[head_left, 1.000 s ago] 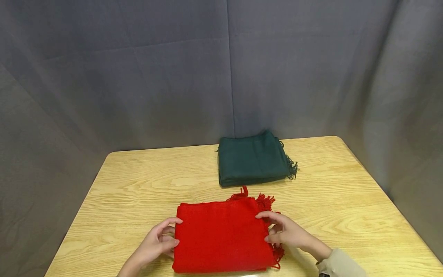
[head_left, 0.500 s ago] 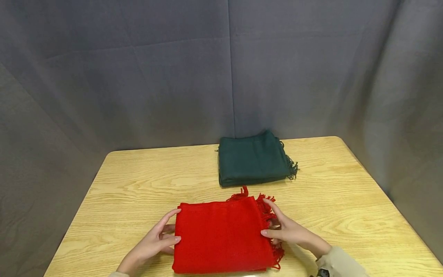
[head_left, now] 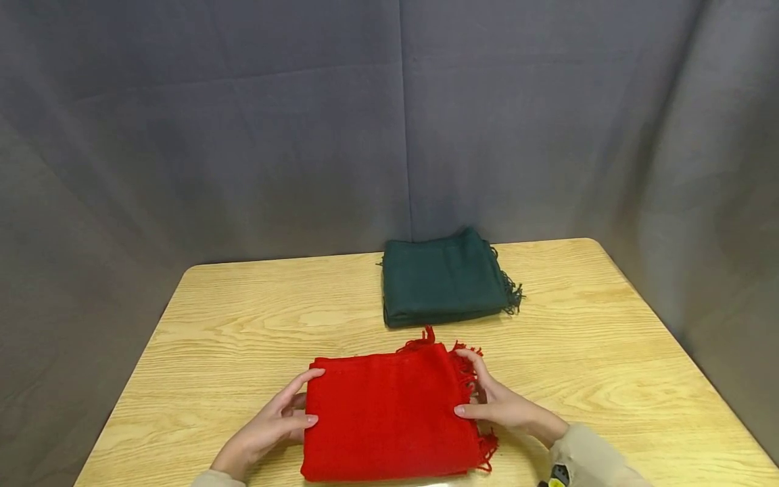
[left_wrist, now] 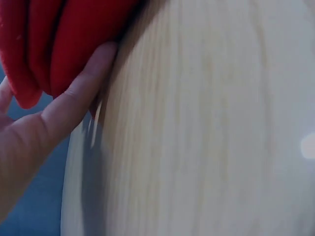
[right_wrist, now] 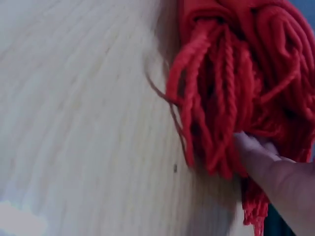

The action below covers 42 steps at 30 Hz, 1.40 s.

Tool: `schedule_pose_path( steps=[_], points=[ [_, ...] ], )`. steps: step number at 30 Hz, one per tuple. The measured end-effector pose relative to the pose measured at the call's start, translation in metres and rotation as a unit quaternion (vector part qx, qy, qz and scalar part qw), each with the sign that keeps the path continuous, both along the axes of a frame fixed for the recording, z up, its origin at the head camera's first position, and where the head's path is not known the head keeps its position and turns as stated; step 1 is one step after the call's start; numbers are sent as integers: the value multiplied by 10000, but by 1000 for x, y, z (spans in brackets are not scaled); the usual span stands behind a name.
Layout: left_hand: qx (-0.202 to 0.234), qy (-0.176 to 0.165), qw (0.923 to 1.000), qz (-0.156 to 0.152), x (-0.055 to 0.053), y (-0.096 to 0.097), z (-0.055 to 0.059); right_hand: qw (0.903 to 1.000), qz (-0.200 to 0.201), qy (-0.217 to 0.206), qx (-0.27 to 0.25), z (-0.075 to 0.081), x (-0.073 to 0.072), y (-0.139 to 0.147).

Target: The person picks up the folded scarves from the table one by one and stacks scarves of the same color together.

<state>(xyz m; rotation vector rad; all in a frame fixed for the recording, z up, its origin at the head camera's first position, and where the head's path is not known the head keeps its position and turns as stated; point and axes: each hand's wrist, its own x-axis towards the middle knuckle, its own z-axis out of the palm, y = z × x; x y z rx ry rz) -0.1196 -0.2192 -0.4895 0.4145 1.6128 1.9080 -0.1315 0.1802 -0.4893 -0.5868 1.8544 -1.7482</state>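
A folded red scarf (head_left: 389, 419) with twisted fringe (right_wrist: 216, 98) at its right end lies on the wooden table near me. My left hand (head_left: 270, 426) grips its left edge, the thumb on top, the index finger at the far left corner and other fingers tucked behind the edge. In the left wrist view one finger (left_wrist: 78, 96) presses the lowest fold close to the table. My right hand (head_left: 502, 402) holds the fringed end, its thumb on the top layer and its index finger by the far right corner. In the right wrist view fingertips reach in among the strands.
A folded dark green scarf (head_left: 444, 281), fringed on its right, lies farther back on the table (head_left: 255, 318). Grey curtain (head_left: 292, 135) hangs behind the table and along both sides. Bare wood extends to the left and right of the red scarf.
My right index finger has moved off the scarf's top to the fringe at the far corner. My left index finger has slid slightly up toward the far left corner. The scarf has barely moved.
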Motion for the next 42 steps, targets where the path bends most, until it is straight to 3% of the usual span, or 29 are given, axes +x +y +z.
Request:
schedule_pose_path(
  steps=[4,11,16,23,28,34,42],
  points=[
    [22,8,10000,-9,1,2,0,9991,-69,-218,-367,-1,2,-1],
    [-50,2,10000,-17,-1,9,-2,9881,-127,-1354,-713,6,2,-6],
    [-108,119,9999,3,-2,14,-3,9818,-107,-1729,-775,8,1,-13],
    [-336,164,9992,159,-3,22,-2,9883,-240,-1351,-666,7,1,-20],
    [-311,135,9991,250,-4,25,-2,9868,-452,-1315,-831,7,3,-22],
    [-338,178,9986,361,-3,26,1,9934,-697,-653,-638,12,4,-24],
    [-262,348,9980,456,-2,26,12,9967,-546,-335,-489,19,5,-25]
  ],
)
